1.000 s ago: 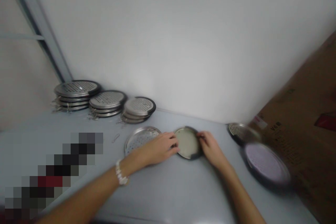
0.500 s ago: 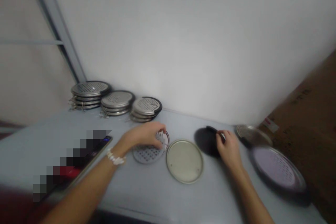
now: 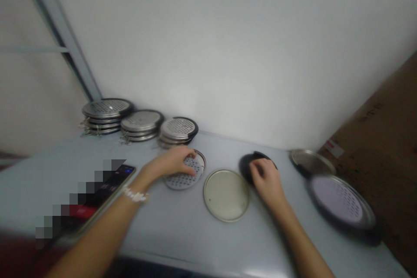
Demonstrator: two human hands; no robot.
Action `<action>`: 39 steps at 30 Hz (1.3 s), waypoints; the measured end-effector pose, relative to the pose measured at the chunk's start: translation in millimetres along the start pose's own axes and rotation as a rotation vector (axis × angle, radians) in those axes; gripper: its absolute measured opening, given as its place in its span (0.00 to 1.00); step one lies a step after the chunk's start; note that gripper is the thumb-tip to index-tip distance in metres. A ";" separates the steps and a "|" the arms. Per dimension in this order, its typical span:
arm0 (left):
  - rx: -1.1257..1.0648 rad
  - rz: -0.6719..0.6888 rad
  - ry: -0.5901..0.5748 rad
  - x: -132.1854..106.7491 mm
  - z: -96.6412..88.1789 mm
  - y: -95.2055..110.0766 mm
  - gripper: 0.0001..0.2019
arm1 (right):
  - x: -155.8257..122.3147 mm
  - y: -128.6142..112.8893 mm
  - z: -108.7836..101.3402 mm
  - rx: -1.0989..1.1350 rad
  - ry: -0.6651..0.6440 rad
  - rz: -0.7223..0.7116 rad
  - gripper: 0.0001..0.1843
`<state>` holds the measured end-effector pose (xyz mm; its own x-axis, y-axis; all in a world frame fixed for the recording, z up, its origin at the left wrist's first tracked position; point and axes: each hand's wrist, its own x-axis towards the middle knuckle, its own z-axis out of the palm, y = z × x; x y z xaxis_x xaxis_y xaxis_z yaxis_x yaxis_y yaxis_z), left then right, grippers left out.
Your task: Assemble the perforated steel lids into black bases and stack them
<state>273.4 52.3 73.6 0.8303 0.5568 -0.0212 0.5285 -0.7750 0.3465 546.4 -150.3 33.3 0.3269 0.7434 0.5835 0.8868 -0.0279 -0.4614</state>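
My left hand (image 3: 174, 160) is over a round, pierced metal plate (image 3: 182, 179) that looks like a grater disc. Its thumb and index finger are apart, with the thumb against or just above the plate; which one I cannot tell. My right hand (image 3: 267, 180) is closed in a pinch over a black round disc (image 3: 246, 166), which it partly covers. What the pinch holds, if anything, is hidden. Between the hands lies a plain, pale round metal plate (image 3: 226, 195) with a raised rim, touched by neither hand.
Along the wall stand three stacks of round pierced plates: a left stack (image 3: 107, 108), a middle stack (image 3: 142, 121) and a right stack (image 3: 179, 129). Further discs (image 3: 339, 200) (image 3: 311, 163) lie at right by a cardboard box (image 3: 378, 139). A phone (image 3: 110, 186) lies at left.
My right hand has moved left over the black disc, its fingers now more curled. My left hand stays by the pierced plate. The whole view has shifted slightly.
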 end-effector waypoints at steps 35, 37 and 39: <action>-1.050 -0.069 0.148 13.4 17.9 44.9 0.23 | -1.3 -2.4 7.7 -0.016 -0.072 0.011 0.09; -1.025 -0.008 0.120 15.5 32.7 55.5 0.22 | -1.6 -1.8 7.7 -0.019 -0.072 0.012 0.09; -0.952 0.034 0.137 17.1 45.8 62.1 0.21 | -1.7 -1.3 7.4 -0.022 -0.069 0.014 0.09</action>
<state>328.5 0.1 51.8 0.7828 0.6155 0.0917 0.0899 -0.2576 0.9621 542.3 -146.6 28.0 0.3168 0.7870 0.5294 0.8894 -0.0526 -0.4540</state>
